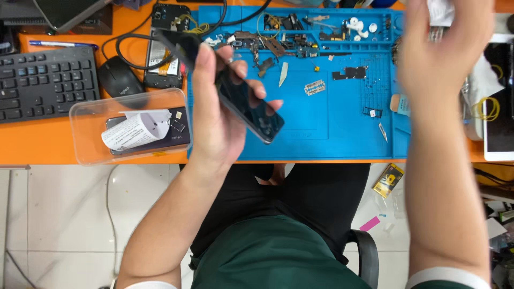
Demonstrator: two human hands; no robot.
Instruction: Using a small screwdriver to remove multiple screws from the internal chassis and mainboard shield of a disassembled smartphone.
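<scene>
Keyboard (pixel 45 80); mouse (pixel 119 77); blue mat (pixel 332 123)

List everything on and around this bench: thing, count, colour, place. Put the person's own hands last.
phone: one, black, tilted above the mat's left part, in the left hand
white wad: one, blurred, at the right hand's fingertips, top right
work mat: one, blue, desk centre
small parts: many, dark and metal, along the mat's top
clear tray: one, desk's front left, holding a dark phone and a paper roll
keyboard: one, black, far left
mouse: one, black, beside the keyboard
opened phone: one, dark, behind the tray
desk: one, orange
left hand: gripping the phone
right hand: raised, blurred
</scene>
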